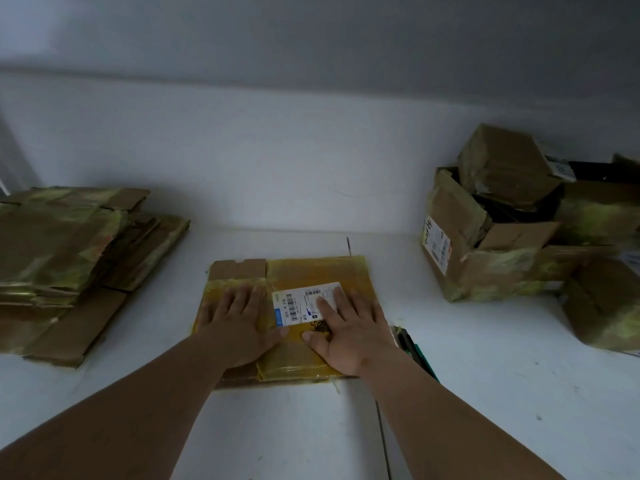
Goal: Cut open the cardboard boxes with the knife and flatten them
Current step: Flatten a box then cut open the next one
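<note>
A white table [485,393] carries everything. Off to the right of the hands, well apart, is a heap of unopened taped boxes [512,237]; well to their left lies a stack of flattened cardboard [69,258]. Under both palms sits the flattened box [311,271] with its shipping label [304,303]. The left hand [239,323] and right hand [349,330] press on it, fingers spread flat, holding nothing.

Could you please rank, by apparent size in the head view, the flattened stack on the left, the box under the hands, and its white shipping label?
1. Flattened stack
2. Box under the hands, possibly similar in true size
3. White shipping label
</note>
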Demonstrator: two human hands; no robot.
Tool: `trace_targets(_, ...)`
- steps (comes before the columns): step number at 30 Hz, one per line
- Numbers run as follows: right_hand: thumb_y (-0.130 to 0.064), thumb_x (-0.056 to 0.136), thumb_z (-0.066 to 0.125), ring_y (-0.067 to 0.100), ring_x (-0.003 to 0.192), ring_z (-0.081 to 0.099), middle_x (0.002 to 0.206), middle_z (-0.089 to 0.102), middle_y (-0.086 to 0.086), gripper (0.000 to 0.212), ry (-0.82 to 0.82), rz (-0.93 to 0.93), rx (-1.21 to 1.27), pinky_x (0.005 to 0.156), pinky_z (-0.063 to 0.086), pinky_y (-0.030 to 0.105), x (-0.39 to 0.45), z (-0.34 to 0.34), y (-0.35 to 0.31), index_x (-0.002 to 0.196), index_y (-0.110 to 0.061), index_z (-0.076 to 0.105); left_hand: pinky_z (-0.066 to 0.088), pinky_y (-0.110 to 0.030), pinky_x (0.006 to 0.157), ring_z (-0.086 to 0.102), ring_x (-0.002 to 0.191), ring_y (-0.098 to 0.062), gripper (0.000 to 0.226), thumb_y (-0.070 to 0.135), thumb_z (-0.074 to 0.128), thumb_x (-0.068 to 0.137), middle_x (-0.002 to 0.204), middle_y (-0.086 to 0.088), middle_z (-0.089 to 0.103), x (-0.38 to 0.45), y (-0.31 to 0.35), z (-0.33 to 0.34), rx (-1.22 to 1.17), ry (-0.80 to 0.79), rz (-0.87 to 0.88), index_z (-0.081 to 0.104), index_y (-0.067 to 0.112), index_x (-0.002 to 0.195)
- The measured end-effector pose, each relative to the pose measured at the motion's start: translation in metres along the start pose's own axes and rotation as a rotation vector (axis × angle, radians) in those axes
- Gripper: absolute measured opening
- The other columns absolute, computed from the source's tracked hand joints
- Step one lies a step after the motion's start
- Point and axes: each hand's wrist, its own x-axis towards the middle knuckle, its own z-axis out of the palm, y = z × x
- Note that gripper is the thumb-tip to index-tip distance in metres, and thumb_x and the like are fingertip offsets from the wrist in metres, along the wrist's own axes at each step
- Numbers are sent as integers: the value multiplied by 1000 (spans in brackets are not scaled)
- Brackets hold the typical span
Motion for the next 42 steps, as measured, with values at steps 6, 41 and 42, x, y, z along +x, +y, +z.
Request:
trace_targets(6,-74,90,29,27,152,-8,166,-8,-3,80,-53,-8,47,121,-6,54,-10,-11,-10,157,-38,2,7,-53,121,-3,151,-26,104,82,36,82,164,1,-9,1,-8,-11,47,-93,22,-10,25,155)
trace_targets(41,-29,93,57,34,145,26,158,26,11,63,220,272,752,119,27,47,-50,9,-11,151,-23,34,-6,-49,121,-20,148,-21,126,94,-1,49,161,2,-23,-67,-21,14,23,-42,20,-21,25,152)
trace_targets(42,-24,91,57,31,136,40,150,39,9,61,224,274,843,112,39,46,-51,5,-10,149,-23,39,-6,-49,121,-20,148,-21,126,94,-2,48,161,2,-23,-67,-22,15,25,-41,26,-21,25,152)
